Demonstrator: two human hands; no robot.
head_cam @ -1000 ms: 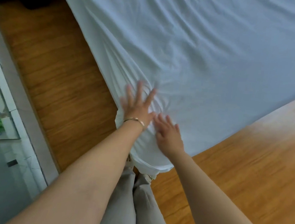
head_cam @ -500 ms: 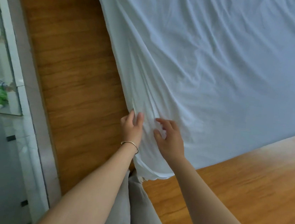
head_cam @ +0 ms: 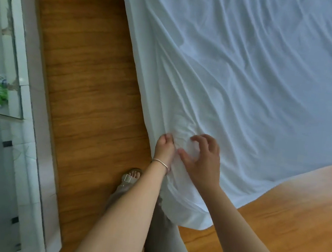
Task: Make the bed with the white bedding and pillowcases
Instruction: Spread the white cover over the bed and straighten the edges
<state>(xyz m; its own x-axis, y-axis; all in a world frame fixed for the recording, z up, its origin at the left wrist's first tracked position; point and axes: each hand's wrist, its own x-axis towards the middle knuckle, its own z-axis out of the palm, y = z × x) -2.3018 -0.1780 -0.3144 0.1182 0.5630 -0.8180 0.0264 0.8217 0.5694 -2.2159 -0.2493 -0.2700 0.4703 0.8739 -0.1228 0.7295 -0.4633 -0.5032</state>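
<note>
- Since half a second ago your left hand (head_cam: 163, 146) has curled from flat fingers into a pinch on the side edge of the white sheet (head_cam: 249, 83), and your view has swung so your sandalled foot (head_cam: 130, 178) now shows on the floor.
- Your right hand (head_cam: 202, 163) has spread a little wider than a moment back; its fingers are bent and splayed over the cloth, thumb out to the left, fingertips touching the fabric. It presses rather than grasps, so that grip is released.
- Your left grip is closed on a bunch of sheet right at the corner of the bed, fingers tucked under.
- No brand, label or writing can be read anywhere in the view.
- You see the white sheet lying across the bed, filling the upper right of the view. It is creased all over, with long folds running toward your hands and a tight knot of wrinkles between them.
- Below your hands the sheet's corner hangs loose off the bed, down over your grey trousers (head_cam: 165, 241).
- You wear a thin metal bracelet (head_cam: 160, 163) on your left wrist.
- Wooden floor (head_cam: 87, 74) runs along the bed's left side and again at the lower right.
- A pale door sill (head_cam: 38, 152) and glass panel (head_cam: 0, 53) stand at the far left, with a small green-and-white item (head_cam: 1, 91) behind the glass, too blurred to name.
</note>
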